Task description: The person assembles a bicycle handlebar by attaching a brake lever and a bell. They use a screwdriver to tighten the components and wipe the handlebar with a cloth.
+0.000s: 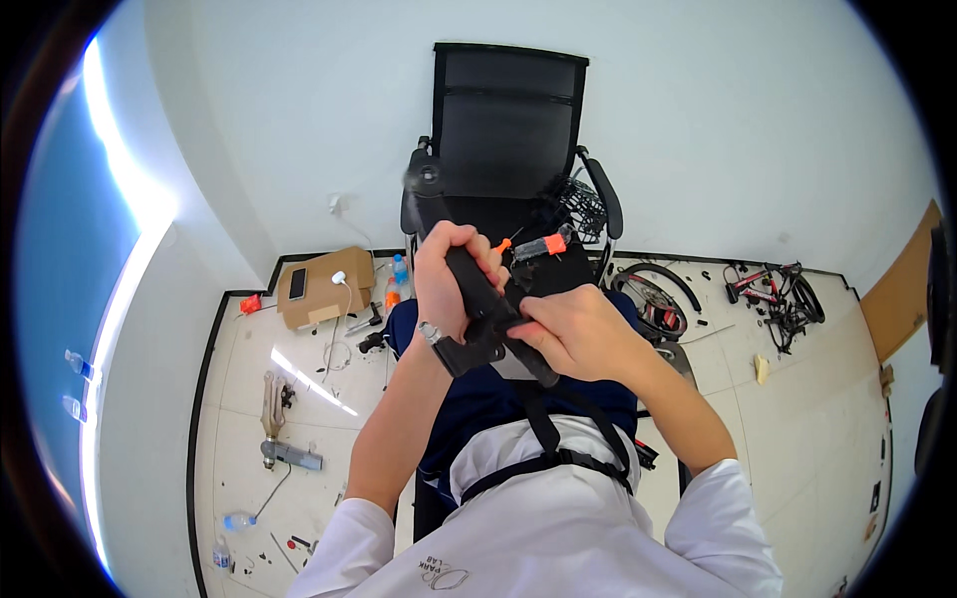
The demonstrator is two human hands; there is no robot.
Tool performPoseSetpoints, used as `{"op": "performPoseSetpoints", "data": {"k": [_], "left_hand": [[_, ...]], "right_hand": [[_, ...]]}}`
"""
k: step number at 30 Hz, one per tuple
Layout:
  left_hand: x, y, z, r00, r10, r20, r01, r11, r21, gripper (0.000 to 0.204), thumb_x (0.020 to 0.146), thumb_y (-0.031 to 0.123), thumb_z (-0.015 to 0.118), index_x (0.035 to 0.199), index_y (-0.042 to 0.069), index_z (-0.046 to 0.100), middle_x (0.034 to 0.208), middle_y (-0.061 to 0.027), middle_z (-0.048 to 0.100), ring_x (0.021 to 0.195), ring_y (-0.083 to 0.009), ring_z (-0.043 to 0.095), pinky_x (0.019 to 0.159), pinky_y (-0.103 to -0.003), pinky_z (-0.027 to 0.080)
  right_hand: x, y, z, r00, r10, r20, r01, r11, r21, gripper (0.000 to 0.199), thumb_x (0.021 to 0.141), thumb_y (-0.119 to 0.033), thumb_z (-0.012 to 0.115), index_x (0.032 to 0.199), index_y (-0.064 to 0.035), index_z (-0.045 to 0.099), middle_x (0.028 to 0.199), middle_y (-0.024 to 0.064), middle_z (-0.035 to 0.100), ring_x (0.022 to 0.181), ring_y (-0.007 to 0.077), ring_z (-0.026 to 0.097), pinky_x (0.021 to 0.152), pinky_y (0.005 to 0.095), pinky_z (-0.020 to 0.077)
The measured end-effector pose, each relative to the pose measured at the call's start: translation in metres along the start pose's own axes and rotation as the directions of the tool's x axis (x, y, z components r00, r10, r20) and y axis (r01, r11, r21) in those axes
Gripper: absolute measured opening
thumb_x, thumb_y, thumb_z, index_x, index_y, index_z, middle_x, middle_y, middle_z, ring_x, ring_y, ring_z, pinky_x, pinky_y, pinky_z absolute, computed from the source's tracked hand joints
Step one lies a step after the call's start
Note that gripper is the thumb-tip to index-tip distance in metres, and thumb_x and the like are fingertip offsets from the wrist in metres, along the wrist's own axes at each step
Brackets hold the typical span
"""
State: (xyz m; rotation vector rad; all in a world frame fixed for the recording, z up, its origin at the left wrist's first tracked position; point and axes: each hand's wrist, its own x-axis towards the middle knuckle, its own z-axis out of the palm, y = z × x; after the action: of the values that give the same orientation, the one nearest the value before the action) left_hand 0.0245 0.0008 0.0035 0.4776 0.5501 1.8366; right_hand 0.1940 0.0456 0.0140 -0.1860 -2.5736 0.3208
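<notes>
My left hand (452,274) is wrapped round a long black tube-like part (474,282), held tilted above my lap. Its far end carries a round pivot with a hole, slightly blurred. Near its lower end a short side arm with a silver bolt (430,333) sticks out to the left. The thumb and fingers of my right hand (578,332) are closed at the part's lower end, by the joint; whatever they pinch is hidden. Just beyond my hands, on a black seat, lie an orange-handled tool (503,245) and a dark cylinder with an orange band (543,248).
A black mesh office chair (510,120) faces me, with a wire basket (578,207) on its seat. Cardboard with a phone (298,283) lies left on the floor. Metal parts (289,453) and bottles are further left. A wheel (658,304) and a red-black bicycle frame (768,291) are right.
</notes>
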Motion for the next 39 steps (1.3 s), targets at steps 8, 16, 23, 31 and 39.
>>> {"op": "performPoseSetpoints", "data": {"k": [8, 16, 23, 31, 39], "left_hand": [[-0.002, -0.006, -0.006, 0.600, 0.797, 0.060, -0.779, 0.566, 0.270, 0.014, 0.081, 0.000, 0.055, 0.072, 0.004, 0.044, 0.066, -0.0045, 0.047, 0.054, -0.0118, 0.047, 0.050, -0.027, 0.044], [0.007, -0.014, -0.013, 0.497, 0.822, 0.277, -0.856, 0.411, 0.314, 0.017, 0.085, 0.010, 0.050, 0.072, 0.005, 0.040, 0.067, -0.0055, 0.044, 0.058, -0.0123, 0.043, 0.056, -0.025, 0.043], [-0.006, -0.008, -0.006, 0.686, 0.668, 0.287, -0.727, 0.633, 0.266, 0.018, 0.082, 0.010, 0.050, 0.068, 0.005, 0.039, 0.066, -0.0058, 0.041, 0.058, -0.0126, 0.042, 0.056, -0.026, 0.043], [-0.019, -0.003, 0.006, 0.647, 0.694, 0.317, -0.758, 0.629, 0.171, 0.015, 0.077, 0.005, 0.056, 0.067, 0.004, 0.044, 0.065, -0.0033, 0.043, 0.058, -0.0105, 0.042, 0.051, -0.023, 0.042], [-0.017, 0.027, 0.005, 0.858, 0.497, 0.125, -0.505, 0.862, 0.036, 0.023, 0.082, 0.022, 0.048, 0.066, 0.008, 0.038, 0.060, -0.0044, 0.039, 0.053, -0.0146, 0.039, 0.052, -0.027, 0.038]], "right_hand": [[0.004, 0.005, 0.047, 0.920, 0.370, -0.131, -0.283, 0.857, 0.430, 0.032, 0.098, -0.021, 0.051, 0.079, 0.0034, 0.058, 0.060, 0.0192, 0.053, 0.054, 0.0363, 0.053, 0.051, 0.0387, 0.0406], [0.000, -0.003, 0.041, 0.858, 0.509, -0.074, -0.427, 0.784, 0.450, 0.041, 0.101, -0.025, 0.048, 0.074, 0.0042, 0.056, 0.057, 0.0160, 0.048, 0.049, 0.0249, 0.042, 0.051, 0.0344, 0.0387], [-0.016, 0.004, 0.042, 0.868, 0.496, -0.034, -0.406, 0.746, 0.528, 0.044, 0.101, -0.028, 0.049, 0.071, 0.0031, 0.053, 0.053, 0.0128, 0.042, 0.046, 0.0185, 0.036, 0.047, 0.0321, 0.0343], [-0.023, -0.003, 0.044, 0.905, 0.392, -0.163, -0.239, 0.788, 0.568, 0.051, 0.102, -0.036, 0.047, 0.063, -0.0037, 0.045, 0.051, -0.0034, 0.037, 0.045, 0.0101, 0.029, 0.043, 0.0272, 0.0256], [-0.034, -0.007, 0.019, 0.903, 0.382, -0.197, -0.131, 0.680, 0.721, 0.054, 0.102, -0.041, 0.046, 0.061, -0.0073, 0.036, 0.050, -0.0039, 0.032, 0.042, 0.0077, 0.026, 0.041, 0.0259, 0.0189]]}}
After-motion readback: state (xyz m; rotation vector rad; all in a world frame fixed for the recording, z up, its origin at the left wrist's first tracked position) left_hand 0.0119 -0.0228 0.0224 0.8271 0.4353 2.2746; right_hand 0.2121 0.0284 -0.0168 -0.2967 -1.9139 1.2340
